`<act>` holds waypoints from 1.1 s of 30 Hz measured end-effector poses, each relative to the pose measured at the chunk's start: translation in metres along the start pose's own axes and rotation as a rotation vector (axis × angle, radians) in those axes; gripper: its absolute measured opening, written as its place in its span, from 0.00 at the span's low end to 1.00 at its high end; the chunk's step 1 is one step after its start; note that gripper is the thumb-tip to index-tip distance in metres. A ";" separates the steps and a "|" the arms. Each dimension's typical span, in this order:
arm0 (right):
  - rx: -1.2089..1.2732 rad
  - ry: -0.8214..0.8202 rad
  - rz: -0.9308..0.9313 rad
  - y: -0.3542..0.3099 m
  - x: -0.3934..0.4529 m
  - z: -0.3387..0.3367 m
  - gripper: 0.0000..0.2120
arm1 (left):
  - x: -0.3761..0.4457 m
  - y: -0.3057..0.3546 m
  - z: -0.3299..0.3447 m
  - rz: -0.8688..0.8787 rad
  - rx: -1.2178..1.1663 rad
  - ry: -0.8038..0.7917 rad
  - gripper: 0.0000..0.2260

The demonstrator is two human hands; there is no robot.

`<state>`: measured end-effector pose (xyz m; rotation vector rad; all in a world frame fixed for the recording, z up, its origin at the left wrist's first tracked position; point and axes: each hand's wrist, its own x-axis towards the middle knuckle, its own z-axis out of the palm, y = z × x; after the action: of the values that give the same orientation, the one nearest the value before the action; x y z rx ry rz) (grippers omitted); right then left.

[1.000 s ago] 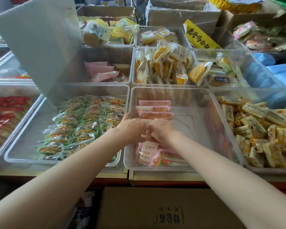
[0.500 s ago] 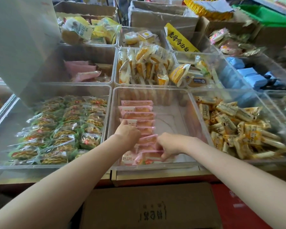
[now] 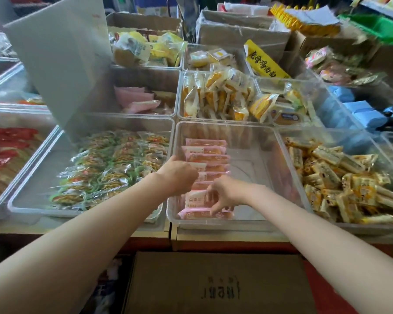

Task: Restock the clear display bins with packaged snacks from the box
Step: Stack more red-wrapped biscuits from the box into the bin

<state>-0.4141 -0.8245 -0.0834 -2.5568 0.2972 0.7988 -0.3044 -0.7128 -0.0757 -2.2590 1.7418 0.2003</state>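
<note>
Reaching into clear bin (image 3: 261,141), right hand (image 3: 225,193) fingers pinching pink packet (image 3: 204,215), left hand (image 3: 179,175) curled on row, cardboard box (image 3: 213,282) below

Pink-and-orange snack packs (image 3: 205,152) showing in clear bin (image 3: 268,155); green-trimmed packets (image 3: 104,173) lying left; yellow-white bars (image 3: 340,177) lying right; yellow sign (image 3: 264,61) carrying black characters; brown box (image 3: 216,284) bearing dark print.

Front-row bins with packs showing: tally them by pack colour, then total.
Bin of red packs: 1
Bin of green packs: 1
Bin of pink packs: 1
Bin of yellow packs: 1
Total: 4
</note>
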 end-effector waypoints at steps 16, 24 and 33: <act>0.223 0.281 -0.360 -0.292 0.035 -0.038 0.08 | -0.252 -0.155 0.020 -0.524 -0.482 0.391 0.09; 0.133 0.098 -0.496 -0.530 0.107 0.060 0.08 | -0.473 -0.283 0.125 -0.797 -0.642 0.351 0.07; -0.234 -0.059 -0.472 -0.682 0.194 0.158 0.13 | -0.627 -0.386 0.225 -1.032 -0.720 0.098 0.11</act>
<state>-0.1113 -0.1641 -0.0753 -2.6469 -0.4301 0.7542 -0.0836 0.0253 -0.0628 -3.3725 0.3215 0.5380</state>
